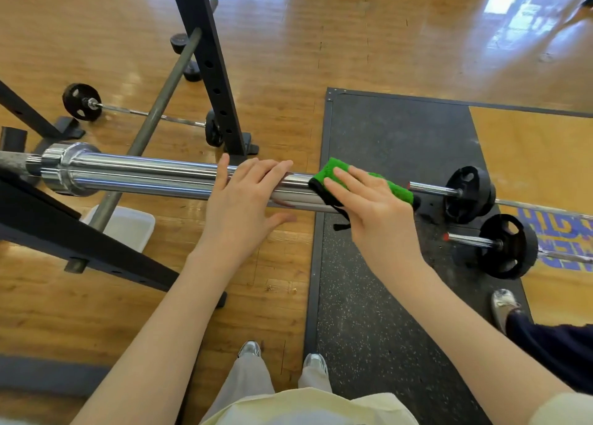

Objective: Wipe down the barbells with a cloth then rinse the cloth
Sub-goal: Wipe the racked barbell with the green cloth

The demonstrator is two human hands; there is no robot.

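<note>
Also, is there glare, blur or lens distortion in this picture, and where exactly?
Head view: bright window glare lies on the wooden floor at top; streaked highlights run along the chrome barbell sleeve; wide-angle bending curves the rack upright; the green cloth and both hands look sharp, the edges softer.

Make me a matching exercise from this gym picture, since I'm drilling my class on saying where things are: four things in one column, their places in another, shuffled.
Things:
1. cloth
2. left hand
3. white tub
4. right hand

Places:
A. on the wood floor under the rack
B. resting bare on the chrome sleeve, fingers straight
C. wrapped over the end of the sleeve
D. pressing on the cloth

Pairs: 1-C, 2-B, 3-A, 4-D
</note>
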